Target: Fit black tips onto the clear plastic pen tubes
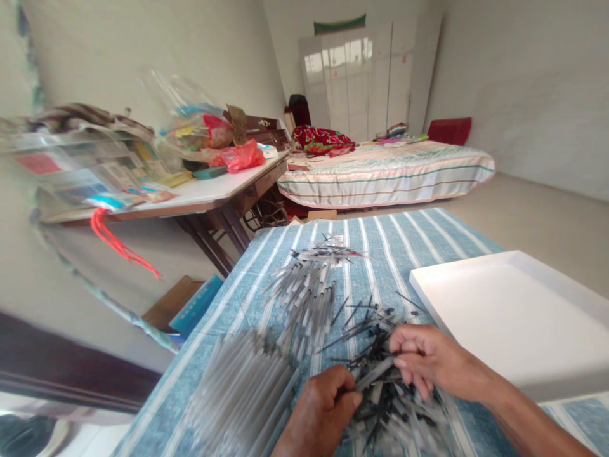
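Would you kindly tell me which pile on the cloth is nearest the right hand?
The mixed black-and-grey pile, nearest the white tray; the other piles lie farther left.

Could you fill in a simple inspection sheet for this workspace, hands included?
Surface: blue-striped cloth.
Job's things: grey tubes bunched at the left, partly blurred; a pile of black and grey pieces around the hands; a shallow white tray at the right.
Clutter: plastic bags and other items crowd the desk.
Left hand: pinches one end of a grey piece.
Right hand: fingers at its other end.
Cables: nothing seen; a red cord dangles off the desk.
Surroundings: bed and wardrobe beyond.
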The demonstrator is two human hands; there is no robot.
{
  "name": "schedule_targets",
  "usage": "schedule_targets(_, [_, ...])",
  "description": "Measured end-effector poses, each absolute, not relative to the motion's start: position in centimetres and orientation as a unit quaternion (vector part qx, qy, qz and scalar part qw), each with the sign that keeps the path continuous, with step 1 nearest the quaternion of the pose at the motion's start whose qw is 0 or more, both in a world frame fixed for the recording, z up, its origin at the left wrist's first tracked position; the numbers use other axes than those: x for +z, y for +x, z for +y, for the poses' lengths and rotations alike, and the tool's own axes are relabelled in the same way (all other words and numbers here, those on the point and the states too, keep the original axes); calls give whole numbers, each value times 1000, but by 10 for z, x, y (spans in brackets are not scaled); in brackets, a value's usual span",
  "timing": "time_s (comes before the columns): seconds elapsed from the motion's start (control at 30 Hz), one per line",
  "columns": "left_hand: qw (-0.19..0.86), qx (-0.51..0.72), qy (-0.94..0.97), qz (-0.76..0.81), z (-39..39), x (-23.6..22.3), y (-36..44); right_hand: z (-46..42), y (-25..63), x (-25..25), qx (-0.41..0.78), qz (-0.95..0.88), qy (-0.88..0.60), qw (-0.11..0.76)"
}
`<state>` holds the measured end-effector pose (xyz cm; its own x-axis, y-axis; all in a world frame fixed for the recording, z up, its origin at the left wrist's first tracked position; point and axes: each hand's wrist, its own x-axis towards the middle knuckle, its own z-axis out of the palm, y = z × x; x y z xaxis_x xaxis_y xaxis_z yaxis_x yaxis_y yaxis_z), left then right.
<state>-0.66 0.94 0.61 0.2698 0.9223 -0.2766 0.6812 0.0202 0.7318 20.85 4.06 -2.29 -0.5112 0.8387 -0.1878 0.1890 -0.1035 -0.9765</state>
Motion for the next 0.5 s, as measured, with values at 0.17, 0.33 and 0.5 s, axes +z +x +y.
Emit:
schedule_targets(0.17, [408, 153, 684, 585, 7, 4, -7, 41, 209, -23, 569, -634, -456, 260])
schedule_targets(0.33, [404, 152, 690, 581, 7, 3, -8, 42, 209, -25, 627, -597, -426, 263])
schedule_targets(0.5, [408, 150, 688, 580, 8, 2, -9, 42, 209, -26, 590, -617, -449, 263])
